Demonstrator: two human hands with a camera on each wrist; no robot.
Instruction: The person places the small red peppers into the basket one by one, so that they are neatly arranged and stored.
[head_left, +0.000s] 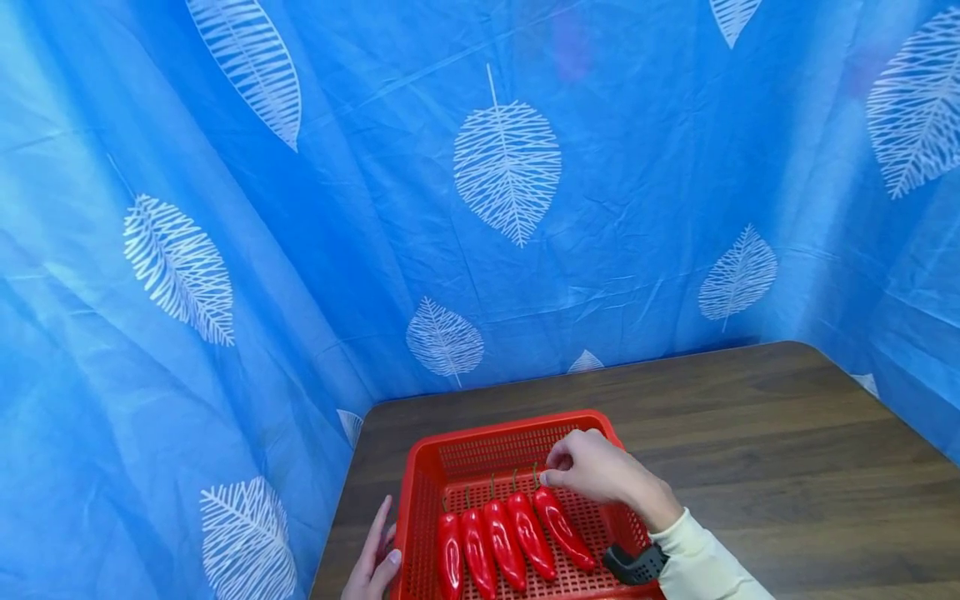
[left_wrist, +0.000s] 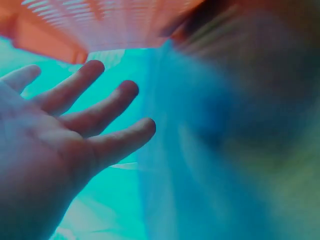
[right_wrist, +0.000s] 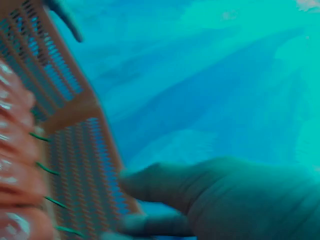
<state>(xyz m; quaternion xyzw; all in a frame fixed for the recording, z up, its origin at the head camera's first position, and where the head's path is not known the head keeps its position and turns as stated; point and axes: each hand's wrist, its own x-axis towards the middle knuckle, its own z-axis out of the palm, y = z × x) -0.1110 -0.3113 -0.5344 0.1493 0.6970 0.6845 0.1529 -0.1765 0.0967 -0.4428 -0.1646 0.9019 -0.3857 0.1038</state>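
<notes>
Several glossy red chili peppers point(head_left: 503, 546) with thin green stems lie side by side in a red plastic basket point(head_left: 420, 462). My right hand point(head_left: 592, 471) hovers over the basket's far right part, its bent fingers and thumb close by the stem of the rightmost pepper point(head_left: 564, 529). In the right wrist view, the thumb and fingers stand apart from each other, and the nearest pepper stem point(right_wrist: 70, 231) ends short of them. Outside the basket's left side is my left hand point(head_left: 372, 558), its fingers spread and straight in the left wrist view, the thumb right at the rim.
The basket stands on a dark wooden table point(head_left: 750, 467), near its left edge. Blue curtains point(head_left: 360, 208) with white leaf prints hang behind and beside the table. A black band point(head_left: 637, 565) circles the right wrist, over the basket's right side.
</notes>
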